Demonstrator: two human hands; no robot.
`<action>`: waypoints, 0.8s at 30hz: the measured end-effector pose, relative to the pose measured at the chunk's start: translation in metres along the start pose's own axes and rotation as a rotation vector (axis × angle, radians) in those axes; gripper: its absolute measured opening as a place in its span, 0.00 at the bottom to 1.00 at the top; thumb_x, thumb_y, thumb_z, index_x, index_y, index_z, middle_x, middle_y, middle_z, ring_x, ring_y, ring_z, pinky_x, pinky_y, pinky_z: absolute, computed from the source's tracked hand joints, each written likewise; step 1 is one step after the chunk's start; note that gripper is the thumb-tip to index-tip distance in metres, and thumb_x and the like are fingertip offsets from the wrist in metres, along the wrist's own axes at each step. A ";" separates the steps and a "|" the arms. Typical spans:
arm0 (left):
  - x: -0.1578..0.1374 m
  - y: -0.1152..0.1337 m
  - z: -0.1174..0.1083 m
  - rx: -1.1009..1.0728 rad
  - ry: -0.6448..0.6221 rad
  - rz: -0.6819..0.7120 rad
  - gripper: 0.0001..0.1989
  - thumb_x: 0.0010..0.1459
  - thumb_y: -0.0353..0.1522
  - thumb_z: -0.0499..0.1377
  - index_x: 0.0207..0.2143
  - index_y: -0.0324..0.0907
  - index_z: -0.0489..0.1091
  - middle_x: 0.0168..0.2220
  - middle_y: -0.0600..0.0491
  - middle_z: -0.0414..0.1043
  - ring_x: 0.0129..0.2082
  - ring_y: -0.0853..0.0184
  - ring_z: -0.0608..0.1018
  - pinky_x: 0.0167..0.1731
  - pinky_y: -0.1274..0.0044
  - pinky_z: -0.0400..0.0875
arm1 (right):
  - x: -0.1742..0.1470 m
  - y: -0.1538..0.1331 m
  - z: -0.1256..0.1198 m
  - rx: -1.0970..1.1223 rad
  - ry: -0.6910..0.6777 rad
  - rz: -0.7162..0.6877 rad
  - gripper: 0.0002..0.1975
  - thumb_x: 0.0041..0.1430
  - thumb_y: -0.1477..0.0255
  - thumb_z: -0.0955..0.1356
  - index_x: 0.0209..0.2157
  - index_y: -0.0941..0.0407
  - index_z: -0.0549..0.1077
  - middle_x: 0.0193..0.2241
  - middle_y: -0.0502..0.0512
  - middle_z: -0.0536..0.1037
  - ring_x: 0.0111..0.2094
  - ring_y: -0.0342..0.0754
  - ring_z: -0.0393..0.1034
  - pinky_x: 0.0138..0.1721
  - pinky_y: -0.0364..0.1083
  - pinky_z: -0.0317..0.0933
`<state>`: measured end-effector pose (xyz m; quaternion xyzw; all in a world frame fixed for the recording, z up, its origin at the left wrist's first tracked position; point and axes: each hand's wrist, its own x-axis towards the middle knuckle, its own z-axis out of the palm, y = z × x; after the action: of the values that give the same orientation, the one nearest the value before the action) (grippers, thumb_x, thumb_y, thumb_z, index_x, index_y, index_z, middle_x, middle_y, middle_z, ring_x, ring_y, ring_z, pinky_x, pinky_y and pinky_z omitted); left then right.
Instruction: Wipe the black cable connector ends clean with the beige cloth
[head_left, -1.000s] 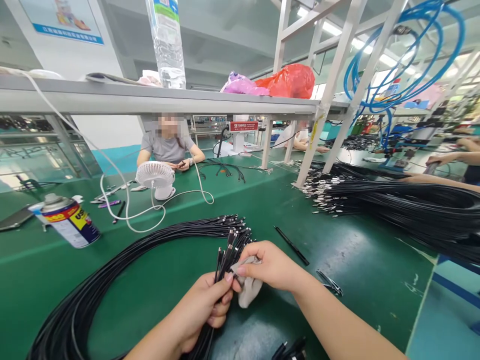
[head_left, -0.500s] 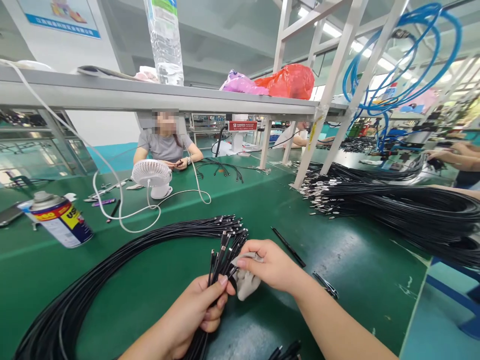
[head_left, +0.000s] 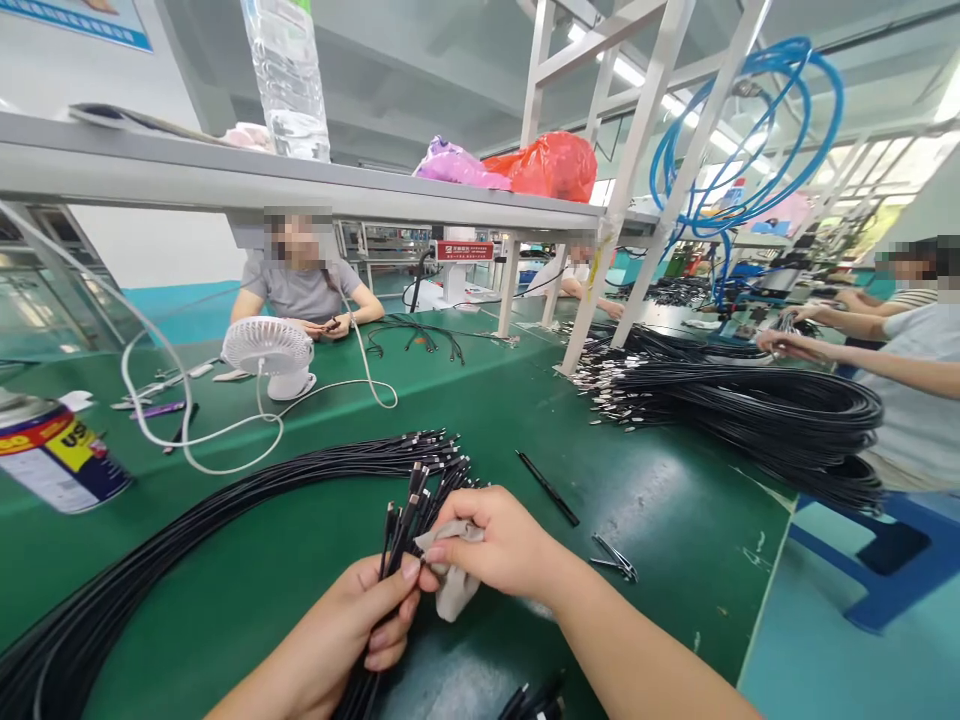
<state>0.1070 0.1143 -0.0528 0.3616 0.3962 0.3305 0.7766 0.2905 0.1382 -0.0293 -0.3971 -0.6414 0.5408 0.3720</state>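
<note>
My left hand is closed round a bunch of black cables, their plug ends pointing up and away from me. Pinched in my right hand is a greyish-white cloth, pressed against the cables just beside my left thumb. The fingers of both hands nearly touch, and the cloth covers part of the cable ends. Behind them a long curved bundle of black cables lies on the green table, its plugs close to the bunch I hold. More cable ends show at the bottom edge.
A black pen and nail clippers lie to the right. Further right is a big cable pile near the shelf posts. At left stand a spray can and a white fan with its cord. Co-workers sit across and at right.
My view has turned to the right, so things shift left in the picture. Both hands keep their hold on the cables and the cloth, with little movement between them.
</note>
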 end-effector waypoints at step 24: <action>0.001 -0.007 -0.002 0.417 0.300 0.245 0.21 0.40 0.48 0.69 0.20 0.38 0.73 0.14 0.60 0.57 0.12 0.77 0.55 0.13 0.82 0.47 | 0.013 0.017 -0.007 0.124 0.129 0.189 0.19 0.44 0.57 0.73 0.24 0.59 0.70 0.19 0.50 0.72 0.20 0.42 0.65 0.23 0.42 0.58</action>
<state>0.1069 0.1119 -0.0602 0.5058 0.5197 0.3829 0.5723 0.2935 0.1542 -0.0443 -0.4662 -0.5412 0.5853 0.3836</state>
